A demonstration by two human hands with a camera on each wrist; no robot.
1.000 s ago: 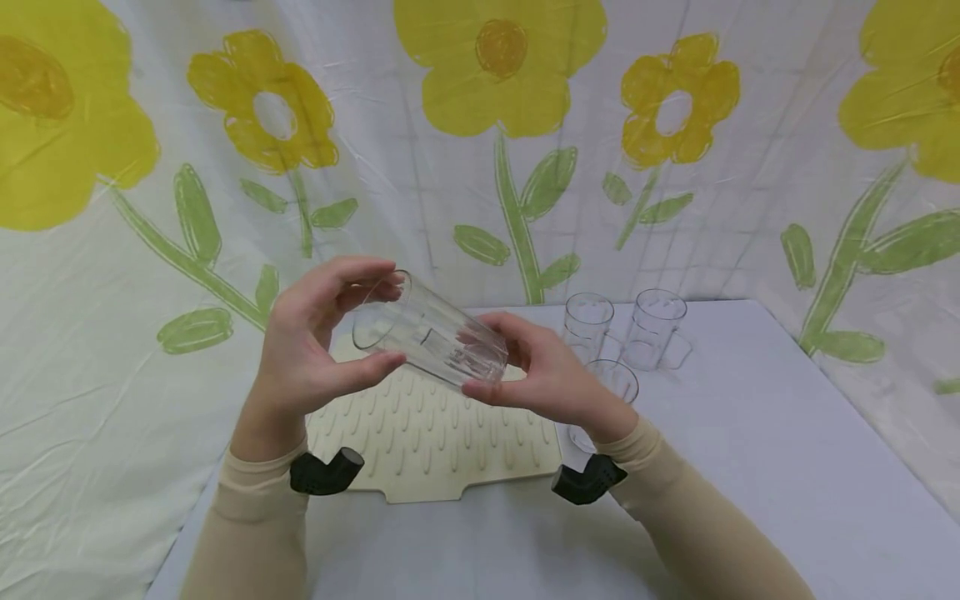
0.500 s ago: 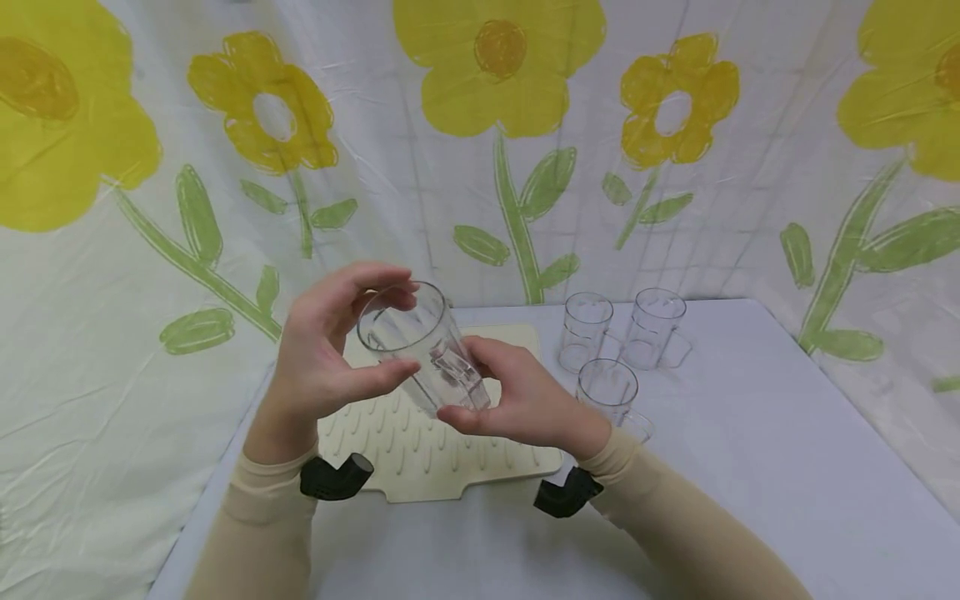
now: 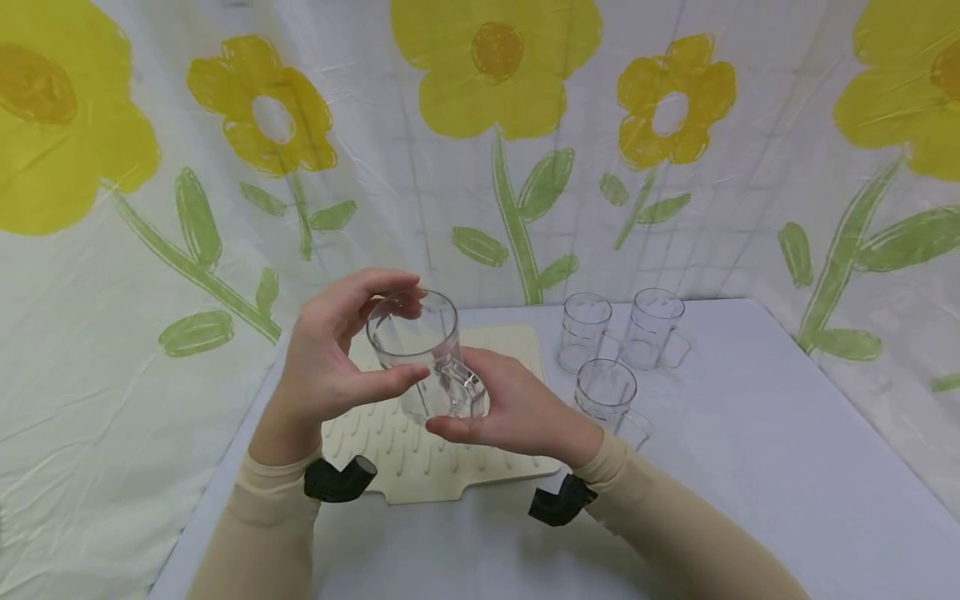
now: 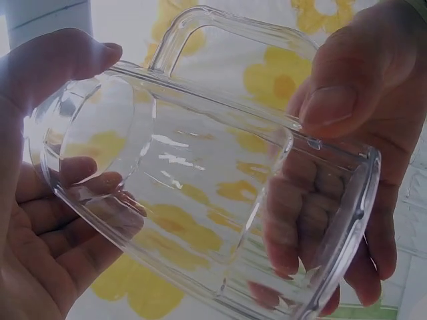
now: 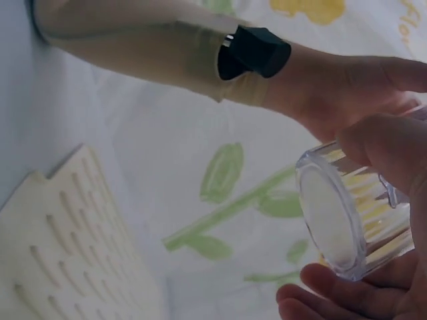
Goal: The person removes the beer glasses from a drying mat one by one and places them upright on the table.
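Observation:
A clear glass mug (image 3: 416, 350) is held in the air with its opening tilted up and slightly left. My left hand (image 3: 333, 354) curves round the rim end, thumb on the near side and fingertips on the far side. Lower down, my right hand (image 3: 510, 404) grips the mug near its base and handle. The left wrist view shows fingers of both hands through the transparent mug (image 4: 200, 167), its handle standing out at the top. In the right wrist view the round base of the mug (image 5: 330, 220) faces left.
Below the hands lies a cream ridged draining mat (image 3: 423, 483) on the pale tablecloth (image 3: 750, 467). To its right stand three more clear mugs: a front one (image 3: 606, 392), a back left one (image 3: 585, 333) and a back right one (image 3: 654, 329). A flower-printed curtain (image 3: 360, 233) hangs behind.
The mug has gone from lying nearly sideways to more upright, its handle now showing on the right. Both hands have lowered slightly; the right has shifted left, the left a little right.

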